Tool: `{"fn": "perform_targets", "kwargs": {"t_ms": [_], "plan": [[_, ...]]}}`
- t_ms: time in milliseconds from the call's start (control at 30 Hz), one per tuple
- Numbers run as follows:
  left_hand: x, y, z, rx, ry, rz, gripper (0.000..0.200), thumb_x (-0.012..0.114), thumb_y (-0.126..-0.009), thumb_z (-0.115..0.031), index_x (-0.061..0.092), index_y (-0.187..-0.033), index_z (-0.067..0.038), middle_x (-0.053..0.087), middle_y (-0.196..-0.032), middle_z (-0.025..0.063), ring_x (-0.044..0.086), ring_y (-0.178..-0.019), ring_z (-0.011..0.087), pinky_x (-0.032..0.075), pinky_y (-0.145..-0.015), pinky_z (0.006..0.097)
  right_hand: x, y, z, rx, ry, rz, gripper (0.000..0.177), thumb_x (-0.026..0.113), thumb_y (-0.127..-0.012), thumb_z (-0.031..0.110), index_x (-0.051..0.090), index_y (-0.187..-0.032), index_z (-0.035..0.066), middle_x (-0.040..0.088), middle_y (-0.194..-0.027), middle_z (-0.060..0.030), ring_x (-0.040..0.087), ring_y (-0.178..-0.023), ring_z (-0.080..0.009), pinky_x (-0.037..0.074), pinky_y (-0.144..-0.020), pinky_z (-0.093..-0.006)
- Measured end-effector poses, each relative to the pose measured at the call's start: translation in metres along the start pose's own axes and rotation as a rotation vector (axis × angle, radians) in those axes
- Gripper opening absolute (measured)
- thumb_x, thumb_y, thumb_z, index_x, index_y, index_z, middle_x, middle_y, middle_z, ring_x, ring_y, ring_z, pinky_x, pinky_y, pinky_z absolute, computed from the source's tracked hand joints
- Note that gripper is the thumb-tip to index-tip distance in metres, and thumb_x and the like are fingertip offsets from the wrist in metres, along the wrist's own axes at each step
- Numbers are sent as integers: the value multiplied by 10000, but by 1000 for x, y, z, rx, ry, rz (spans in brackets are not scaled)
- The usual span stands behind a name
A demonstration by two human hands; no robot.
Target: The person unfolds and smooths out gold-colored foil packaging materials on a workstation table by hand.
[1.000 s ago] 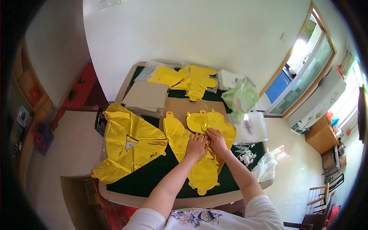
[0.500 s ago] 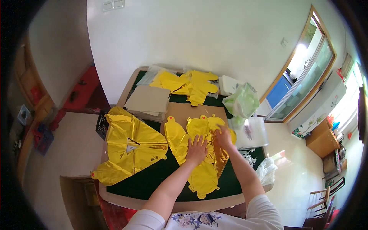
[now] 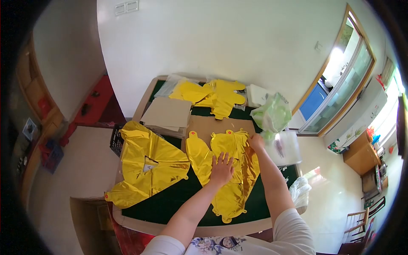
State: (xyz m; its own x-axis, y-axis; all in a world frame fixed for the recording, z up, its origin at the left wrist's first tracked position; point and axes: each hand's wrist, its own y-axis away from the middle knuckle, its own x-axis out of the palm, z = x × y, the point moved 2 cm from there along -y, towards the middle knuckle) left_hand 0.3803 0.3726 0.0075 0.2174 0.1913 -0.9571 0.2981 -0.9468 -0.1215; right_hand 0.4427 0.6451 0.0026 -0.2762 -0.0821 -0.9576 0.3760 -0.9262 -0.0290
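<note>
A flat, uninflated gold foil balloon [image 3: 229, 195] lies in front of me on the table, with a cardboard sheet under its upper part. My left hand [image 3: 222, 170] rests flat on the middle of the balloon, fingers spread. At its upper right edge, my right hand [image 3: 256, 142] is closed, its fingers appearing to pinch the foil. Creased, shiny foil runs down that right side. Left of it lies another flat gold foil balloon [image 3: 140, 187], with a small triangular opening in its middle.
Grey-brown cardboard sheets [image 3: 166, 114] are stacked behind the left balloon. More yellow foil pieces [image 3: 227, 97] lie at the back. On the right are a pale green plastic bag [image 3: 272, 112], clear plastic sleeves [image 3: 287, 148] and a white plastic bag [image 3: 300, 189]. A black basket [image 3: 115, 140] stands at the left edge.
My right hand has moved outward from over the foil to its upper right edge, and its fingers have closed. The balloon's right side looks narrower. My left hand stays flat on the foil.
</note>
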Motion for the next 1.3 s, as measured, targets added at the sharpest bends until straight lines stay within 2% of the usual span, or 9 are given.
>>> {"fn": "perform_targets", "kwargs": {"t_ms": [100,200,233,367,467,667,967,1067,1300], "plan": [[-3,1,0,-10,3,19,511,345,-973,-384,354,-1429,-156,244,-1520,89,174,-1416,284,101,-1137,543,-16,10,10,-122,-132,-22,371,648,-807,310,573,-1041,32,658,-915,-162,633,-870,-324,495,-805,-414],[-3,-1,1,-15,-7,40,515,341,-974,-385,338,-1438,-159,244,-1521,89,172,-1417,283,98,-1138,540,-49,22,21,-74,-1578,532,254,593,-858,246,598,-994,32,660,-895,-155,637,-841,-285,494,-782,-396],[-2,-1,0,-15,-11,44,518,340,-975,-385,332,-1441,-161,245,-1520,90,172,-1417,283,98,-1139,539,-62,35,25,50,-1634,451,191,557,-882,193,625,-975,40,666,-907,-140,638,-855,-249,494,-777,-380],[-6,0,0,-4,-15,16,511,343,-974,-383,345,-1435,-162,258,-1516,91,183,-1413,285,101,-1137,538,-17,65,6,-390,-375,-170,276,513,-864,79,623,-1117,76,650,-1049,-164,615,-983,-335,478,-857,-401],[-4,1,-2,-7,-4,14,504,355,-971,-380,365,-1424,-160,273,-1510,93,194,-1409,286,103,-1134,541,-16,109,29,-496,-368,-123,332,490,-827,3,622,-1131,32,599,-1173,-199,533,-1115,-394,428,-957,-422],[-2,-2,-1,-10,22,5,499,379,-962,-378,385,-1411,-161,292,-1501,99,204,-1407,287,108,-1131,545,-5,132,45,-692,-307,-183,423,474,-791,-66,586,-1191,16,570,-1238,-169,498,-1194,-352,332,-1061,-472],[1,-2,0,-7,41,-49,491,403,-954,-365,401,-1398,-157,310,-1487,103,216,-1400,293,110,-1133,544,-19,147,46,-757,-236,-185,373,510,-821,-16,590,-1183,30,581,-1222,-169,495,-1208,-327,339,-1060,-454],[0,-1,0,-3,53,-62,488,408,-952,-360,405,-1395,-156,320,-1480,105,219,-1397,294,107,-1133,546,-25,142,47,-625,-402,-271,375,535,-799,-20,584,-1170,7,586,-1204,-168,507,-1182,-341,362,-1033,-464],[-5,-1,-1,-5,56,-29,497,374,-969,-374,385,-1409,-145,304,-1489,103,214,-1400,287,119,-1133,534,-14,153,44,-795,-236,-203,301,557,-808,3,613,-1104,3,605,-1164,-164,536,-1132,-339,390,-1005,-436]]}}
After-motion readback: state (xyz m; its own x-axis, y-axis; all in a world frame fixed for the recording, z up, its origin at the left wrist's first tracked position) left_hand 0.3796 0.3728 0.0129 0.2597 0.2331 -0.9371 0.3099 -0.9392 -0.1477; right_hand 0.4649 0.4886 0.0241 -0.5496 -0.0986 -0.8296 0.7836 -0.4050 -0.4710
